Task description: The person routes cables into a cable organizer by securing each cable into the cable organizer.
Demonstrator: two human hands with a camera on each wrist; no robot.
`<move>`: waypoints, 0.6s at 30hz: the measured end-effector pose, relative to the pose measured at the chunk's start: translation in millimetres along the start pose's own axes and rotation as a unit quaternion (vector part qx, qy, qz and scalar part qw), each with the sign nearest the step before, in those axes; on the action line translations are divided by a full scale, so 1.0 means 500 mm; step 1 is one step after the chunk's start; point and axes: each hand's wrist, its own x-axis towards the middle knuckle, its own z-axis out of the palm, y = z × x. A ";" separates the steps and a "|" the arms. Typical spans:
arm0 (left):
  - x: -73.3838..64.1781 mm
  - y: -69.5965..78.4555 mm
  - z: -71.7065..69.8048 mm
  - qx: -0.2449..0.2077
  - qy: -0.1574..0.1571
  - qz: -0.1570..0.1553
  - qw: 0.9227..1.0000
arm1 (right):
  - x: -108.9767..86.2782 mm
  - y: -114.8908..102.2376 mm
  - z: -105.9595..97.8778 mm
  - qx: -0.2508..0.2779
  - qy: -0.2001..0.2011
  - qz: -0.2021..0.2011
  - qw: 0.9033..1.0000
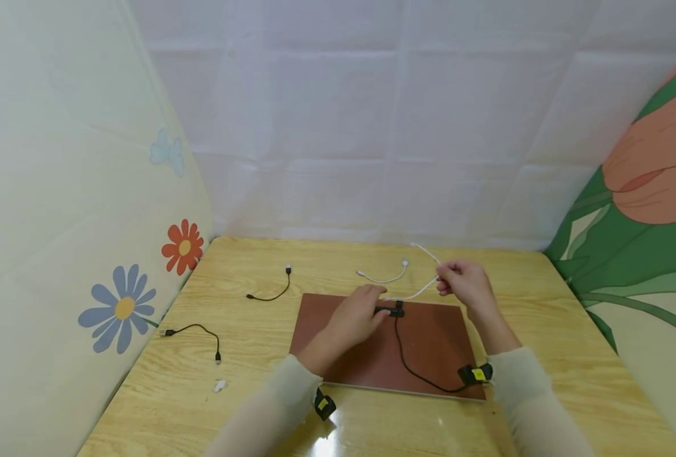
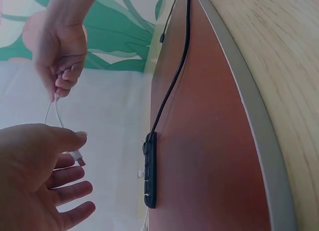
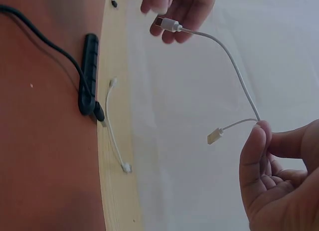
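My right hand (image 1: 466, 282) pinches a short white USB cable (image 3: 239, 75) near its middle, above the board's back right part. Both of the cable's ends hang free of that hand, a USB plug (image 3: 170, 25) on one and a smaller connector (image 3: 215, 136) on the other. My left hand (image 2: 35, 176) has its fingers spread loosely, the thumb and fingertips right beside the USB plug. Below the hands, a black slotted cable holder (image 3: 88, 74) lies at the far edge of a brown board (image 1: 429, 355). A black cable (image 2: 172, 86) runs into one end of it.
Another white cable (image 1: 380, 280) lies on the table behind the board. Two short black cables (image 1: 288, 282) (image 1: 200, 326) rest to the left, with a small white piece (image 1: 219, 385) nearer the front. Fabric backdrops (image 1: 326, 127) border the back and sides.
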 end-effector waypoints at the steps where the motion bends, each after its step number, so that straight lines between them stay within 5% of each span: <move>1: 0.001 0.002 0.000 0.000 0.003 0.003 1.000 | -0.002 0.000 0.004 0.002 0.000 0.001 1.000; 11: -0.006 0.001 0.002 -0.019 0.016 0.012 1.000 | -0.019 0.013 0.021 0.014 -0.013 0.017 1.000; 18: -0.026 -0.001 0.005 -0.045 -0.015 0.048 0.998 | -0.010 0.023 0.027 0.051 -0.012 0.025 0.998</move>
